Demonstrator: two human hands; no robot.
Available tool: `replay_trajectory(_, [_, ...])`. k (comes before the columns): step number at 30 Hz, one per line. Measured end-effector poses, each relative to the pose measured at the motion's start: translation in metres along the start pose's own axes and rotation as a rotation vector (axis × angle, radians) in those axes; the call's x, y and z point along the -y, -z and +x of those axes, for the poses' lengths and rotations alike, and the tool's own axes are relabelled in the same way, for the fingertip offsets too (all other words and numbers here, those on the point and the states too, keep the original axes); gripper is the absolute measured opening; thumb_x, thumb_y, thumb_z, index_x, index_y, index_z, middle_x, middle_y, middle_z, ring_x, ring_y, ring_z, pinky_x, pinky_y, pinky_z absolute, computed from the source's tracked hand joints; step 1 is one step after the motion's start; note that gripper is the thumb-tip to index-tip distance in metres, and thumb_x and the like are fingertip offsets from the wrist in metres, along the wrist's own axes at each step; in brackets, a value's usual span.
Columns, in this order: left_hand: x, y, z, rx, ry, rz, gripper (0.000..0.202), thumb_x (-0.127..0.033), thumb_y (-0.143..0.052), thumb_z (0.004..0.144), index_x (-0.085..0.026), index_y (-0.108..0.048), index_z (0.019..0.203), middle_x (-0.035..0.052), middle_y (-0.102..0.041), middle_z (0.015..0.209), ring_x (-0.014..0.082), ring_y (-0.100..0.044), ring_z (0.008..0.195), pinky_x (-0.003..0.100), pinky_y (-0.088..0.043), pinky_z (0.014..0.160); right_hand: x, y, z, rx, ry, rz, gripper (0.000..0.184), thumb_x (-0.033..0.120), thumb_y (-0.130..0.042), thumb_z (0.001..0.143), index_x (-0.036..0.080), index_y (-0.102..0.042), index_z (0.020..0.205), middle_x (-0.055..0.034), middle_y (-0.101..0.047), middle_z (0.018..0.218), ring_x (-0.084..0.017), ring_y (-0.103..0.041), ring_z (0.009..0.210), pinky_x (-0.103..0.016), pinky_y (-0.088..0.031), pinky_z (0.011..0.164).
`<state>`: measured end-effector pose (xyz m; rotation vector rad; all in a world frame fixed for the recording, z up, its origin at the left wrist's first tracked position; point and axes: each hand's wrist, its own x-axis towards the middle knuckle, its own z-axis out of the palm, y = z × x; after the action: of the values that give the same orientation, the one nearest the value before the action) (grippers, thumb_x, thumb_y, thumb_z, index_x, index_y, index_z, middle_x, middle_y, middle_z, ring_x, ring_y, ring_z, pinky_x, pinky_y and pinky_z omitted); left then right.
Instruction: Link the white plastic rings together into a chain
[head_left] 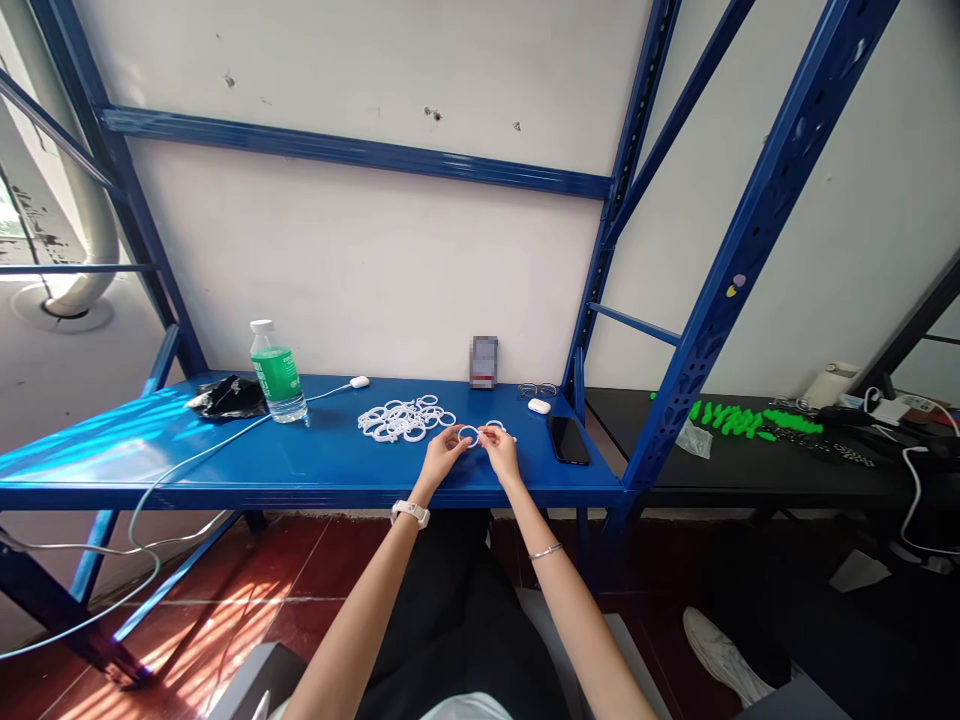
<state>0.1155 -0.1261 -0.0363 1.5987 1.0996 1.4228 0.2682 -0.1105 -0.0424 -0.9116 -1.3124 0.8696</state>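
Blue metal racking [360, 150] stands against a pale wall [360, 270], with a dark red tiled floor [322, 560] below. Just right of centre, over the front part of the blue surface [247, 465], the left hand [445, 452] and right hand [499, 452] hold a white ring [469, 428] between them, the fingers of each pinched at opposite sides of it. Another white ring [495, 423] lies just beyond the right hand, and a loose heap of white rings [403, 418] spreads to the left of both hands. Toward the left of the frame are a green-labelled plastic bottle [277, 378], a crumpled black plastic bag [234, 398] and a pale cable [199, 455]. Right of the hands lie a black smartphone [568, 441], a small white case [538, 406] and eyeglasses [538, 390]. At the far right, bright green pieces [739, 419] sit on a black surface [705, 480]; a person's pale shoe [721, 652] shows at lower right.
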Motion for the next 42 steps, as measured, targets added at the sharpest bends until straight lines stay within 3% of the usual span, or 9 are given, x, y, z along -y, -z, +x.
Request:
replay_trajectory(5, [-0.003,-0.001,-0.002,0.026,-0.001,0.058,0.061,-0.052,-0.073,0.072,-0.014,-0.065,0.119,0.0044,-0.070,0.079,0.0194,-0.065,0.074,0.027,-0.050,0.067,-0.001,-0.001,0.000,-0.033,0.014,-0.010,0.037,0.057,-0.070,0.071,0.021,-0.070,0.080,-0.0057,-0.069,0.075,-0.023,-0.066,0.073,-0.035,-0.053,0.071])
replay_trajectory(17, [-0.006,-0.003,-0.004,0.001,0.046,0.082,0.056,-0.062,-0.067,0.073,-0.013,-0.069,0.099,0.0069,-0.071,0.076,0.0203,-0.065,0.071,0.028,-0.048,0.064,0.000,0.000,-0.001,0.020,-0.016,0.005,0.046,0.063,-0.067,0.073,0.019,-0.069,0.087,-0.0065,-0.070,0.077,-0.023,-0.066,0.073,-0.034,-0.053,0.069])
replay_trajectory(25, [-0.011,-0.003,-0.007,-0.007,0.049,0.091,0.049,-0.062,-0.066,0.075,-0.015,-0.068,0.086,0.0058,-0.070,0.073,0.0194,-0.063,0.068,0.028,-0.045,0.062,0.004,0.000,-0.001,0.022,-0.011,0.023,0.042,0.060,-0.067,0.076,0.019,-0.070,0.087,-0.0055,-0.069,0.076,-0.021,-0.066,0.074,-0.033,-0.054,0.071])
replay_trajectory(42, [-0.006,-0.002,-0.005,0.012,0.035,0.101,0.053,-0.061,-0.068,0.073,-0.013,-0.068,0.096,0.0052,-0.068,0.072,0.0185,-0.061,0.066,0.027,-0.044,0.060,-0.008,0.001,0.003,0.044,-0.005,-0.007,0.039,0.059,-0.065,0.076,0.021,-0.061,0.083,-0.0039,-0.067,0.075,-0.020,-0.066,0.071,-0.033,-0.053,0.070])
